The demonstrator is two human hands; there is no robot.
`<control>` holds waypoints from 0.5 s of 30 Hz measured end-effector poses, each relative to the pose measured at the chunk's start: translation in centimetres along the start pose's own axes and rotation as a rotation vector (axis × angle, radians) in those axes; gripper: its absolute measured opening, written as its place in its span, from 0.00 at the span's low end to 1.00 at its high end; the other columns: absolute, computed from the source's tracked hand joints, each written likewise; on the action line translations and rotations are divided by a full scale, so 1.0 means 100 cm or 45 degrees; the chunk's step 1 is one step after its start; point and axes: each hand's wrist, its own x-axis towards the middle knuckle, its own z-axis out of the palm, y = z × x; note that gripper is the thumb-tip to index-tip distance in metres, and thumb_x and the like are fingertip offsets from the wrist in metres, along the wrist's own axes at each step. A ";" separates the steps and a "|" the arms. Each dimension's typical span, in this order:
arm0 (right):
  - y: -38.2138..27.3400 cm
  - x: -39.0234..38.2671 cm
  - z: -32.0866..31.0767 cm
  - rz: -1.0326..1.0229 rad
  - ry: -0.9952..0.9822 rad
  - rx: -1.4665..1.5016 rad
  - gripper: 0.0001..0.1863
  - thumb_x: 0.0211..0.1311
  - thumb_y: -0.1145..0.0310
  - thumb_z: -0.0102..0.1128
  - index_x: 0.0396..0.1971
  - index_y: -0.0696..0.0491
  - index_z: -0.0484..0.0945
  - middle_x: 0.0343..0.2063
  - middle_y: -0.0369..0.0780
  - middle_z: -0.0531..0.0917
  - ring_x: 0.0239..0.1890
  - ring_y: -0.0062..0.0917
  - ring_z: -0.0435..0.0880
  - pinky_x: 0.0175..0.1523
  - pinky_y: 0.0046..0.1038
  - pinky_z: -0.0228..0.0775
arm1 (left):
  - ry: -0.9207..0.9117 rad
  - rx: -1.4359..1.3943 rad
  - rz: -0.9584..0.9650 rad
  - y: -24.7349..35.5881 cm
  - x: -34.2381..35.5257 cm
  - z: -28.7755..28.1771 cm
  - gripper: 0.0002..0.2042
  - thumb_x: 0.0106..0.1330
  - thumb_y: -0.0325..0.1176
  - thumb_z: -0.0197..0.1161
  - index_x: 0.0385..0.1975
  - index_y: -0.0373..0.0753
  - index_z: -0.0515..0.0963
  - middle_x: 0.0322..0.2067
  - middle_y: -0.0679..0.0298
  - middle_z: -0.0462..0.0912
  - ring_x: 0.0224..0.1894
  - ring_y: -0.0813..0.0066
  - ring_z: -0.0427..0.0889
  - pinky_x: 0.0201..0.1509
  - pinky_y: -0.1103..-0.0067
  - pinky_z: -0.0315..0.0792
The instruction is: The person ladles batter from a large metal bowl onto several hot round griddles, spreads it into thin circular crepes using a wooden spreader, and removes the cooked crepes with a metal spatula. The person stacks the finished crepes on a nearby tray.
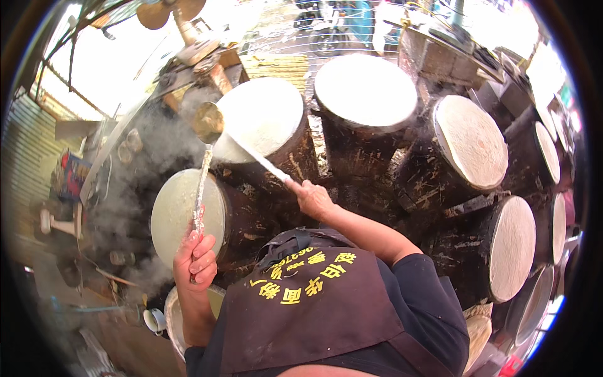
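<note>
My left hand (196, 259) is closed around the pale, crusted handle of a ladle, held upright. The ladle's round metal bowl (208, 122) is raised beside a dark vat (295, 154) filled with whitish stuff. In my right hand (314, 200) is a white stick (264, 162) that slants up and left across that vat's near rim. Its far end lies near the ladle bowl; whether the two touch I cannot tell. Below the ladle stands another dark vat (242, 220) with pale, cloudy liquid, under my left hand.
More dark vats with whitish tops curve round to the right, including one at the back (358, 147) and one at the right (461, 251). Steam drifts on the left. Near my left forearm are a pale-rimmed vessel (173, 317) and a white mug (152, 322). A fan (154, 16) stands at the upper left.
</note>
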 end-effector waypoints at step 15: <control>-0.026 -0.040 -0.011 0.031 0.245 0.498 0.29 0.53 0.76 0.58 0.59 0.51 0.69 0.41 0.53 0.81 0.44 0.43 0.82 0.47 0.32 0.72 | 0.323 0.371 -0.194 -0.001 -0.022 -0.059 0.22 0.74 0.30 0.42 0.66 0.54 0.54 0.22 0.67 0.63 0.13 0.86 0.58 0.10 0.87 0.59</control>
